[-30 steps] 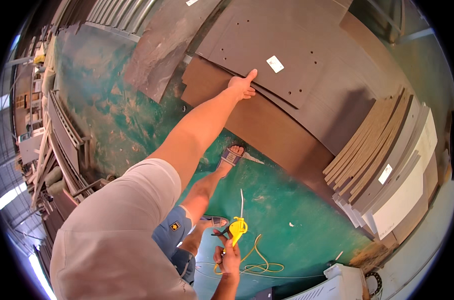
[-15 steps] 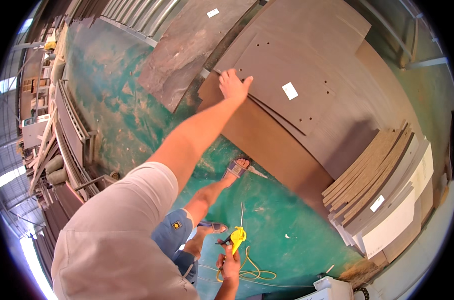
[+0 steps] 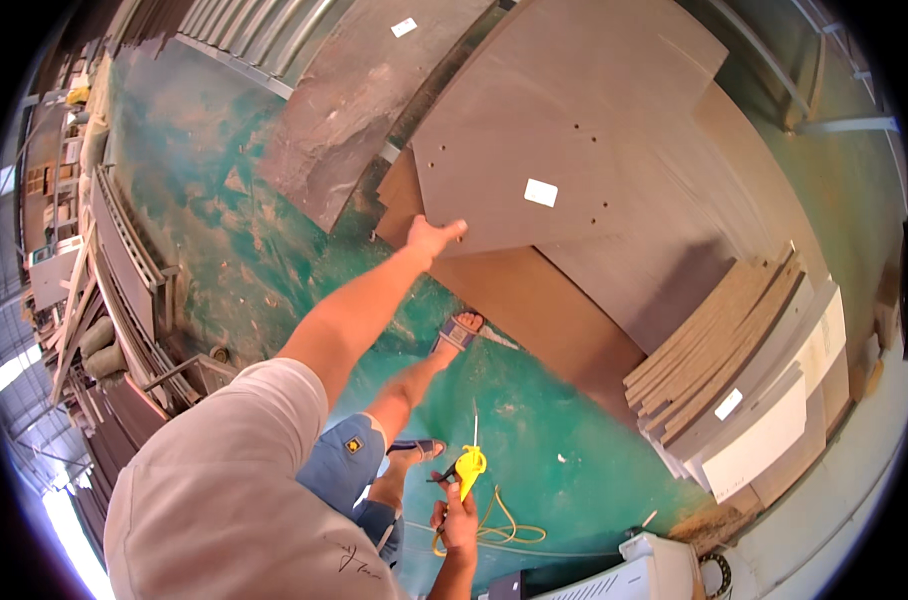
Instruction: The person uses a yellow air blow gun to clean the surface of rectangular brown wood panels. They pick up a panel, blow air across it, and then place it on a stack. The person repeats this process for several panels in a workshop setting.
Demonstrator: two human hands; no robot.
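Observation:
My left hand [image 3: 436,239] grips the near edge of a flat brown-grey panel [image 3: 514,130], its thumb on top and its other fingers mostly hidden. Small drilled holes and a white label [image 3: 541,193] mark this panel. It lies askew on a stack of larger brown boards [image 3: 664,200], one corner jutting out over the brown board below [image 3: 544,300]. Lower down, my right hand [image 3: 458,522] is closed around a yellow air blow gun [image 3: 470,464] with a thin metal nozzle pointing away from me. A yellow hose [image 3: 509,528] loops beside that hand.
Curved wooden strips [image 3: 709,330] and white-edged panels [image 3: 764,445] are piled on the right. Another stained board [image 3: 339,110] lies beyond the stack, near a roller conveyor [image 3: 254,40]. Leaning boards [image 3: 129,260] line the left. A white machine housing [image 3: 644,572] stands at the bottom.
The panel has turned counterclockwise on the stack, its near corner swinging out toward me. My left hand has moved nearer with it; my right hand still holds the blow gun.

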